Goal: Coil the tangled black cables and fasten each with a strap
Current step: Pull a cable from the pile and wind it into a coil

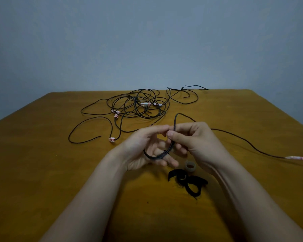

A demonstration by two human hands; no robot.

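Two hands meet over the middle of the tabletop (42, 172), both busy with one black cable (248, 142). The left hand (143, 147) is turned palm up with its fingers curled, and it holds a small coil (154, 156) of that cable, whose loops hang round the fingers and sag below them. The right hand (194, 140) pinches the cable between thumb and forefinger at the top of the coil, right against the left fingertips. From that pinch the cable rises in a narrow arch behind the hands, drops to the wood and trails off to the right, ending in a white-and-red wrapped tip (298, 158) near the table's right edge.

Further back, well apart from the hands, lies a tangle of black cables (140, 105), looped over one another, with several more white-and-red wrapped ends among them; one such end (112, 139) lies nearer, left of the left hand. Some strands reach the far edge of the tabletop.

Close to the right forearm a heap of black straps (187, 182) rests on the wood, and just beyond it stands a small greyish ring (190, 166). A plain blue-grey wall (147, 41) fills the background
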